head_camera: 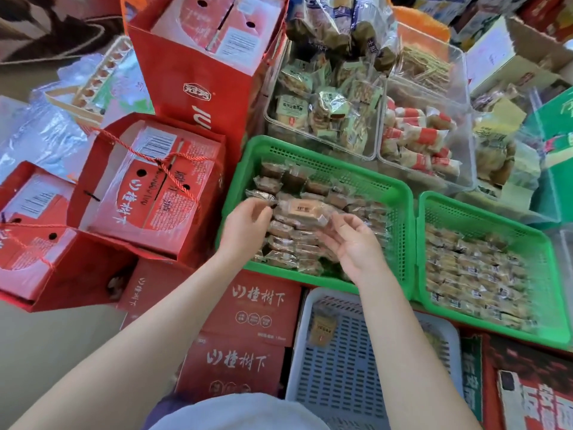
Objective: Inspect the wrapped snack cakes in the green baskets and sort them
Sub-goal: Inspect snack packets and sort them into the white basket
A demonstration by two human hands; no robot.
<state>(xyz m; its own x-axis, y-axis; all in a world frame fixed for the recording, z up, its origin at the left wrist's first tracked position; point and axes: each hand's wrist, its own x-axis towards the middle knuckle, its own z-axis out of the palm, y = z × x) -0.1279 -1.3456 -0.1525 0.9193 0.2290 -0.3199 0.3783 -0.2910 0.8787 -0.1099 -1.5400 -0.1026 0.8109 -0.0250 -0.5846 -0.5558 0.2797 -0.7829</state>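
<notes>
I have one wrapped snack cake (305, 210) held up over the left green basket (400, 193), stretched between my two hands. My left hand (245, 226) pinches the crimped film at its left end; my right hand (353, 243) has its fingers curled up under the right end, pinching the wrapper there. The cake is pale tan in clear film with a small dark printed mark I cannot read.

I judge it light and soft, easily crushed, and the film slick and crinkly, so the sealed end flaps are the safe places to take hold rather than the cake body. The darker cakes packed below it look the same kind of handling.

The right green basket (555, 252) holds rows of paler wrapped cakes, their labels too small to read. A grey-blue basket (310, 361) near me holds one small tan packet (322, 328).

Readable writing: the tall red bag (198, 72) shows "冠芳"; the red cartons (248, 308) by my arms read "山楂树下".
</notes>
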